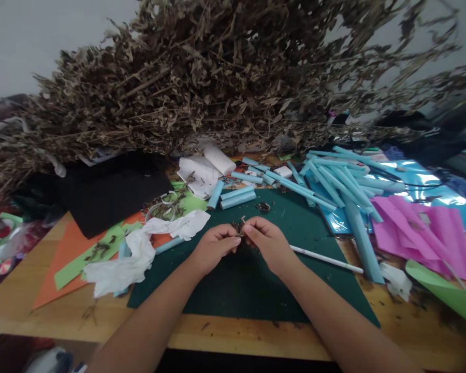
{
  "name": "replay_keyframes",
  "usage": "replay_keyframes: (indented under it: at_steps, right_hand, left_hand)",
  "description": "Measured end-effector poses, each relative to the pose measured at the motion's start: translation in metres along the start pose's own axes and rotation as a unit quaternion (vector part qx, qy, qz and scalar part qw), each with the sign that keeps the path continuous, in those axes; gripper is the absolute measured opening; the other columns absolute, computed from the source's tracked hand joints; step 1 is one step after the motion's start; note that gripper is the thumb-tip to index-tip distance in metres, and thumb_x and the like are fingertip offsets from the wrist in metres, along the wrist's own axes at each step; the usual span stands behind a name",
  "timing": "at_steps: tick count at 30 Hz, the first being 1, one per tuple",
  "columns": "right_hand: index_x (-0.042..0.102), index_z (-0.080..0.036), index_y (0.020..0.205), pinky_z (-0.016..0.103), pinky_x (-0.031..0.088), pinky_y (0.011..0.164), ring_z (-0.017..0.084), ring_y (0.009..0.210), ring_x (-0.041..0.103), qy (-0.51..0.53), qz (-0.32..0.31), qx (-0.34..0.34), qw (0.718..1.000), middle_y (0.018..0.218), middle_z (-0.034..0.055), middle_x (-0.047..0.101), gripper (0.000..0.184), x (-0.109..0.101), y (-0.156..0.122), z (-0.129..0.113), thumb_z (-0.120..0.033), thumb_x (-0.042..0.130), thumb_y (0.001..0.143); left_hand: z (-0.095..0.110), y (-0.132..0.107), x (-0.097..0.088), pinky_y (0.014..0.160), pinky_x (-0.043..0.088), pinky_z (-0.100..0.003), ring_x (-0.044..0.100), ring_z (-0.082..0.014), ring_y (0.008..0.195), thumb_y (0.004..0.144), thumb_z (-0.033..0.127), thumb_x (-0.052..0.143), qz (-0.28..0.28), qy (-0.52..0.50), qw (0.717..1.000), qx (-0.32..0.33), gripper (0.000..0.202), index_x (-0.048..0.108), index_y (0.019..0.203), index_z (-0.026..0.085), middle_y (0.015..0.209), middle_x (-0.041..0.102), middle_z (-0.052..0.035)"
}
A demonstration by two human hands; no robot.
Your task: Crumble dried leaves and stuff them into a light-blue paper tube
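Note:
My left hand [218,247] and my right hand [266,242] meet above the dark green mat [233,298], fingertips almost touching. Between them is a small piece of dried plant [238,227], brown and crumpled, pinched by the thumb and fingers of both hands. A small heap of dark dried leaf crumbs [263,207] lies on the mat just beyond my fingers. Right of my right hand, a thin white stick [326,258] rests across the mat.
A large bundle of dried branches [233,83] spreads across the back. Rolled blue paper tubes [334,181] pile up at right beside pink paper [423,233]. At left lie crumpled white tissue [120,267], a black sheet [120,191] and orange paper [64,264] on the wooden table [19,305].

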State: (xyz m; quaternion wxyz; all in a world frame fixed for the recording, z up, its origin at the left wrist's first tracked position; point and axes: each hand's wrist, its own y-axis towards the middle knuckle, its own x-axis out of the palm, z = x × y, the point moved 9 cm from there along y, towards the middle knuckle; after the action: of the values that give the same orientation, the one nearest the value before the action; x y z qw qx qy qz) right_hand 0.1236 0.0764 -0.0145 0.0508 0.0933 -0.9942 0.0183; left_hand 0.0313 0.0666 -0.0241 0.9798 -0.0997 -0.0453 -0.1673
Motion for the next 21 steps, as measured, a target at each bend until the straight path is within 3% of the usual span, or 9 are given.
replay_keyframes:
  at_steps: [3,7,10,14,19,21]
  right_hand:
    - [0.048,-0.019,0.063,0.022,0.034,0.050,0.009,0.052,0.042,-0.108,-0.006,-0.045,0.993,0.055,-0.0037,0.046,0.015,-0.001,-0.001,-0.010,-0.030,0.046,0.073]
    - [0.048,-0.020,0.064,0.024,0.035,0.054,0.012,0.057,0.045,-0.253,0.005,-0.122,0.960,0.058,-0.0019,0.049,0.012,0.001,-0.004,-0.027,-0.023,0.044,0.074]
    - [0.046,-0.020,0.063,0.025,0.035,0.054,0.013,0.058,0.045,-0.304,0.007,-0.162,0.939,0.059,-0.0006,0.050,0.013,0.007,-0.008,-0.034,-0.020,0.041,0.075]
    - [0.043,-0.020,0.063,0.025,0.034,0.053,0.013,0.056,0.044,-0.310,0.032,-0.162,0.936,0.058,-0.0003,0.048,0.013,0.003,-0.007,-0.033,-0.022,0.038,0.076]
    - [0.043,-0.021,0.065,0.025,0.035,0.052,0.012,0.052,0.044,-0.226,0.127,-0.098,0.961,0.053,-0.0029,0.046,0.014,-0.029,0.000,-0.021,-0.027,0.037,0.077]
    - [0.043,-0.020,0.065,0.024,0.036,0.052,0.012,0.051,0.043,-0.186,0.123,-0.082,0.971,0.053,-0.0033,0.045,0.015,-0.035,0.001,-0.015,-0.029,0.038,0.076]
  left_hand:
    - [0.001,0.000,0.000,0.041,0.020,-0.018,0.032,-0.0045,0.043,0.064,0.035,0.056,-0.005,0.038,0.999,0.010,0.023,0.045,0.057,0.015,0.051,0.043,0.0043]
    - [0.005,0.000,0.001,0.042,0.022,-0.019,0.033,-0.0056,0.044,0.070,0.037,0.050,-0.005,0.085,0.996,0.033,0.024,0.049,0.061,0.015,0.051,0.043,0.0038]
    - [0.008,0.000,0.001,0.044,0.024,-0.020,0.034,-0.0066,0.045,0.072,0.034,0.046,-0.007,0.118,0.992,0.045,0.023,0.050,0.061,0.015,0.049,0.043,0.0036]
    - [0.018,-0.002,0.002,0.050,0.029,-0.021,0.037,-0.0082,0.048,0.072,0.026,0.045,0.001,0.188,0.979,0.075,0.019,0.047,0.056,0.015,0.049,0.042,0.0038]
    - [0.020,-0.006,0.002,0.050,0.028,-0.021,0.036,-0.0083,0.047,0.070,0.022,0.044,0.005,0.227,0.971,0.079,0.019,0.044,0.052,0.016,0.047,0.039,0.0044]
    - [0.019,-0.005,0.002,0.050,0.028,-0.021,0.036,-0.0082,0.048,0.071,0.025,0.043,0.003,0.205,0.976,0.075,0.019,0.045,0.056,0.016,0.048,0.040,0.0044]
